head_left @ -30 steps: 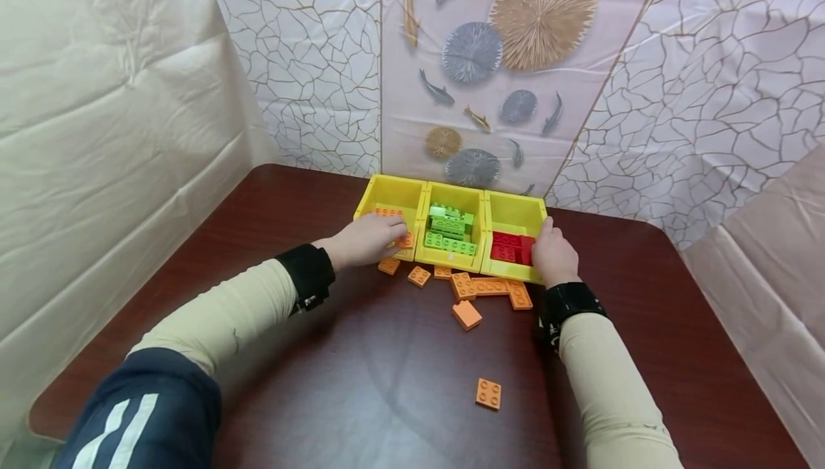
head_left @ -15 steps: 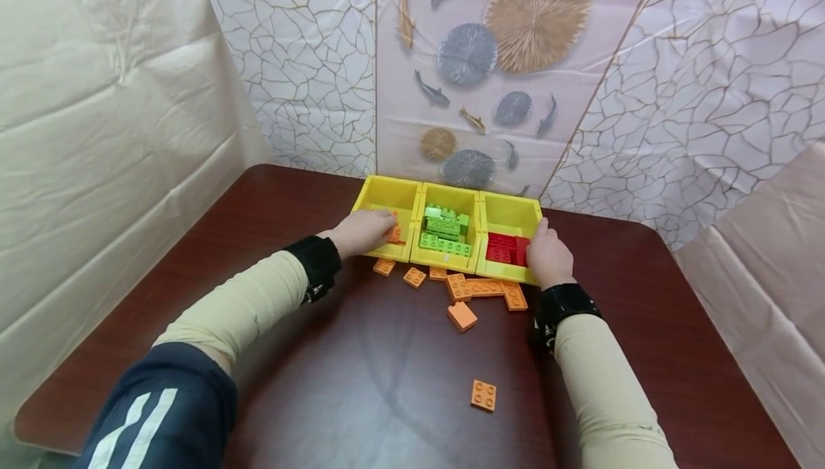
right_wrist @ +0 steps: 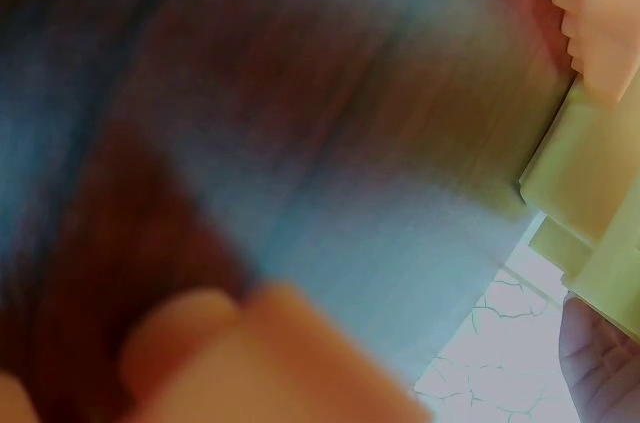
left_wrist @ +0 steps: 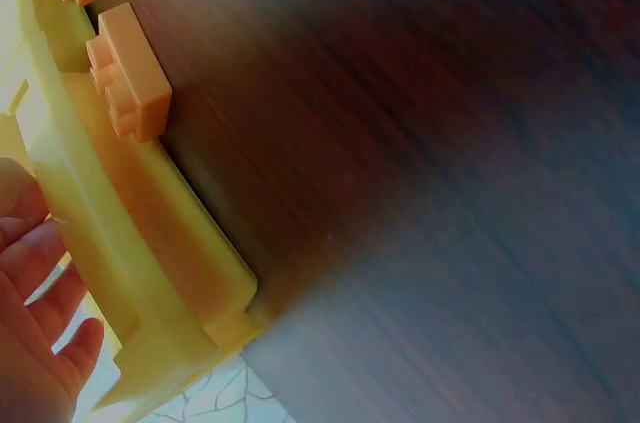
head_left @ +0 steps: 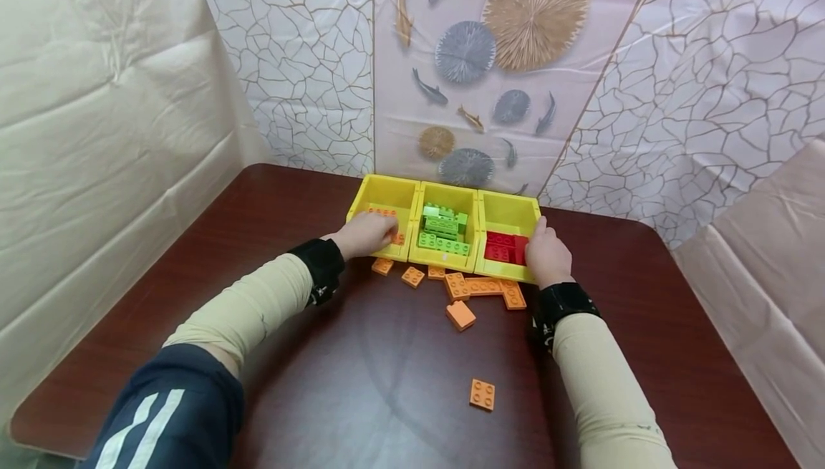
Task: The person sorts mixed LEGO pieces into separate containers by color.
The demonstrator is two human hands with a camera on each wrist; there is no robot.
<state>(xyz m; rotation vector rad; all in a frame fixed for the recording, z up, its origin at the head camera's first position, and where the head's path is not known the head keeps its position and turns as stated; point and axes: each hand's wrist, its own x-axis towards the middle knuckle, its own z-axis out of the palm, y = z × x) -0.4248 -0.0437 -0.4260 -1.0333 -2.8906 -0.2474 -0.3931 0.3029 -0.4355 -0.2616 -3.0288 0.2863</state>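
Clearly, both arms stretch forward over the bench (head_left: 361,361) to opposite ends of a yellow box (head_left: 446,264) with three compartments. The left arm slants inward from the lower left, its pale sleeve (head_left: 248,304) ending at a black wristband (head_left: 319,268). The left hand (head_left: 364,233) lies back uppermost over the left compartment (head_left: 394,192), wrist just outside the rim and fingers bent down inside, beside orange bricks (head_left: 382,212). From the left wrist, those fingers (left_wrist: 35,253) show slightly spread beyond the box wall; whether a brick sits between them I cannot tell.

The right arm comes up more steeply from the lower right. The right hand (head_left: 549,258) is at the box's outer right wall, with one finger pointing along it toward the far corner, beside red bricks (head_left: 499,247). Whether it clamps that wall or only rests there, I cannot tell; the right wrist view shows just part of a hand.

The hands are well apart, with green bricks (head_left: 443,227) in the middle compartment between them. Nearer the person, eight loose orange pieces (head_left: 460,315) lie on the bench, mostly along the box's front edge.
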